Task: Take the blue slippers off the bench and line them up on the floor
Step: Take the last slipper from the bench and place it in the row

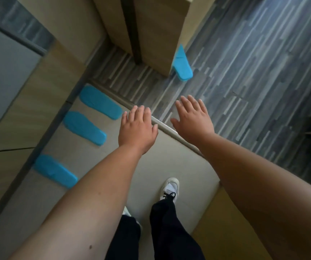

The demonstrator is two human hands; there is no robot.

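Note:
Three blue slippers lie on the pale floor at the left, side by side along the base of a wooden wall: the farthest one [100, 102], the middle one [85, 128] and the nearest one [55, 170]. A fourth blue slipper [182, 67] lies on the grey plank floor, half hidden behind the corner of a tall wooden block [151, 30]. My left hand [137, 129] hovers palm down just right of the farthest slipper, fingers spread and holding nothing. My right hand [193, 120] is spread the same way over the floor strip, also holding nothing.
A metal threshold strip [167, 128] divides the pale floor from the grey planks. My white shoe [170, 188] and dark trouser legs stand below the hands. A wooden panel [231, 222] fills the lower right, and a grey door [2, 76] the far left.

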